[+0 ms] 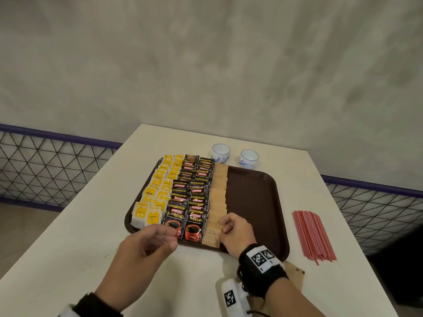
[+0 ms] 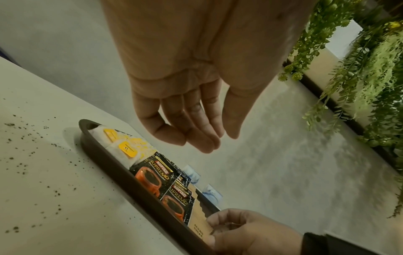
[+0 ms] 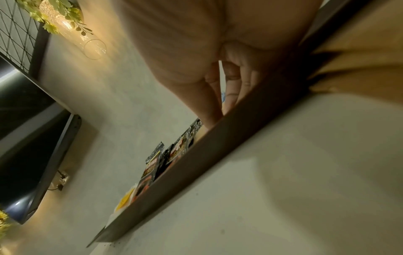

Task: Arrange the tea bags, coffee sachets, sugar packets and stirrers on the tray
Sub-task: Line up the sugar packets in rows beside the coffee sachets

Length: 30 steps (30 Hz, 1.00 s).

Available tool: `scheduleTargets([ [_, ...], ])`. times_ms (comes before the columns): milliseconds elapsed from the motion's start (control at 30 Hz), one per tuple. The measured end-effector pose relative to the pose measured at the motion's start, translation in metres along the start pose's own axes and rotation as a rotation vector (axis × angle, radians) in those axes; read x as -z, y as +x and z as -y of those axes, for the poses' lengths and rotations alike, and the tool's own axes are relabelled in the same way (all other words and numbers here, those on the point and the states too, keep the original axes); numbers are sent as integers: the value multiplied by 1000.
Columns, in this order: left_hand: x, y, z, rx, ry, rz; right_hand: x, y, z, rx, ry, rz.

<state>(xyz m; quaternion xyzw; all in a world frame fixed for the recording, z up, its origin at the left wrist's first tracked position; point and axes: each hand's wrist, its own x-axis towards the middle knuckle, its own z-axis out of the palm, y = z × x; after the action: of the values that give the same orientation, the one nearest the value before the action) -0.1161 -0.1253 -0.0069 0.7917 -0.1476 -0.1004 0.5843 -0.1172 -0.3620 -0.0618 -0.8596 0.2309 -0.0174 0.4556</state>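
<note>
The brown tray [image 1: 254, 202] holds two columns of yellow-tagged tea bags [image 1: 155, 195], two columns of black coffee sachets [image 1: 192, 195] and one column of brown sugar packets [image 1: 218, 191]. My right hand [image 1: 225, 227] pinches the right edge of the nearest sugar packet [image 1: 211, 234], which lies flat at the tray's near edge. In the left wrist view the right hand [image 2: 214, 227] has its fingers curled on that sugar packet [image 2: 198, 227]. My left hand [image 1: 170, 236] hovers over the tray's near rim by the front coffee sachets, fingers relaxed and holding nothing. Red stirrers [image 1: 313, 234] lie bundled on the table right of the tray.
Two white-and-blue cups [image 1: 220, 153] [image 1: 249, 158] stand just beyond the tray's far edge. The tray's right half is bare. A light wooden piece [image 1: 295, 273] lies at the table's near edge behind my right wrist. A mesh railing [image 1: 45, 168] runs past the table's left side.
</note>
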Motion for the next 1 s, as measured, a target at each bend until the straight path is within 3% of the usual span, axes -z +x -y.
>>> scheduleTargets([
  [667,-10,-3,-11,7,0,40,-7,3,13,-118,-134,-109],
  [1000,-8,-3,-13,46,-4,28,23,-4,16,-79,-77,-49],
])
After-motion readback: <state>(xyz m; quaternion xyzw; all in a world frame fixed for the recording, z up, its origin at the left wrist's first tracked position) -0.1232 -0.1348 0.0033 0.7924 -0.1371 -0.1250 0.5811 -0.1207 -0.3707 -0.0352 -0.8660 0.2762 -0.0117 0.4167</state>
